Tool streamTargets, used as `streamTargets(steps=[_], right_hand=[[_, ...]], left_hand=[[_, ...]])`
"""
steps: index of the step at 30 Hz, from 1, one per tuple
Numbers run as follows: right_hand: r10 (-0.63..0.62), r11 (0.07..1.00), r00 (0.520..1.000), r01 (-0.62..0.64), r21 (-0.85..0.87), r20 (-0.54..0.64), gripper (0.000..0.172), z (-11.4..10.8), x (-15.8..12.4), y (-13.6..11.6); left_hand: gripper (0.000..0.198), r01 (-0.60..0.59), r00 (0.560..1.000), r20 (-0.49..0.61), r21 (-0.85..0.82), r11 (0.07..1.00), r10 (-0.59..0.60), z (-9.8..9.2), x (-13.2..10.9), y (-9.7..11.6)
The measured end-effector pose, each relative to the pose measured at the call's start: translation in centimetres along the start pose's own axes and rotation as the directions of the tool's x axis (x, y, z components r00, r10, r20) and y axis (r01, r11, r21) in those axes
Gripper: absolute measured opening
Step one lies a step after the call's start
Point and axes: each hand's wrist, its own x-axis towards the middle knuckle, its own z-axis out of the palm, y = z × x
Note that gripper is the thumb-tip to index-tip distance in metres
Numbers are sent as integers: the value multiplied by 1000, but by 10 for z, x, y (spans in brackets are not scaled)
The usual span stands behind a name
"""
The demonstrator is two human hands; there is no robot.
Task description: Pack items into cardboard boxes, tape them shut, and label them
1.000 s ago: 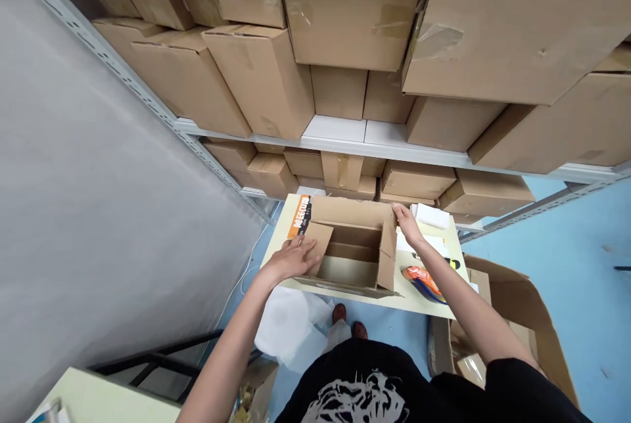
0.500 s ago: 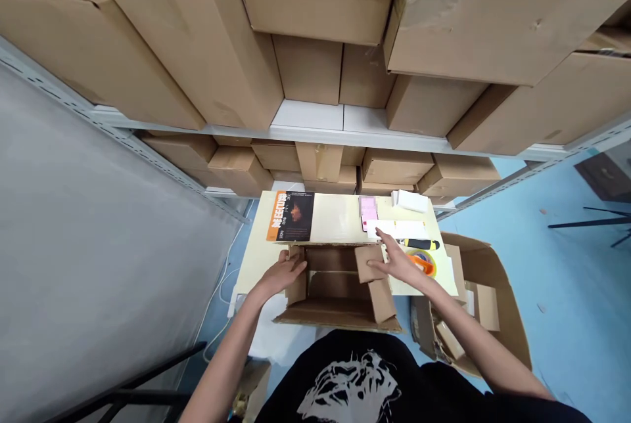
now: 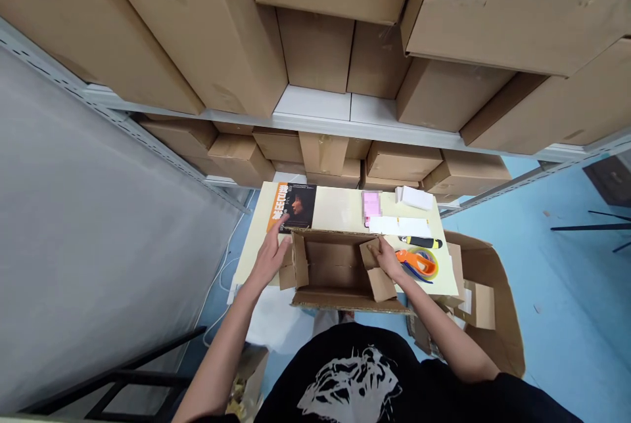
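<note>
An open brown cardboard box [image 3: 340, 268] stands at the near edge of a pale yellow table [image 3: 340, 209], flaps up. My left hand [image 3: 272, 253] is beside the box's left flap, fingers stretched out toward an orange and black book [image 3: 294, 206] just beyond it. My right hand [image 3: 387, 257] is closed on the box's right flap [image 3: 378, 272], pressing it inward.
On the table's right lie a pink slip [image 3: 371, 203], white papers [image 3: 400, 226], a white pad [image 3: 417, 197], a black and yellow marker [image 3: 421, 242] and an orange tape dispenser [image 3: 419, 262]. A big open carton [image 3: 493, 305] sits on the blue floor at right. Shelves of cartons [image 3: 315, 48] rise ahead.
The box has been drawn to the table's near edge and turned. My left hand slid from the left flap outward toward the book. My right hand moved onto the right flap.
</note>
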Motion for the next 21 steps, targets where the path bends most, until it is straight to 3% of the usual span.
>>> streamTargets(steps=[2,5,8,11,14,17,21], right_hand=[[-7,1000,1000,8,19,-11,29,0,1,0],[-22,995,1000,24,101,-17,34,0,-2,1],[37,957,999,-37,287,4,43,3,-6,4],[112,910,993,-122,397,49,47,4,-4,6],[152,888,984,-176,426,90,47,3,0,7],[202,832,965,-259,491,166,51,0,4,5],[188,771,952,-295,565,241,56,-11,1,1]], left_hand=[[51,-63,988,148,94,994,49,2,1,9],[48,-202,932,344,239,950,111,13,-19,11],[69,-305,887,441,337,891,137,22,-49,4],[84,-326,815,569,297,898,108,19,-62,-2],[90,-297,740,671,255,920,53,12,-60,-2],[95,-245,764,645,299,922,-7,12,-54,0],[47,-171,888,460,317,933,6,19,-49,-4]])
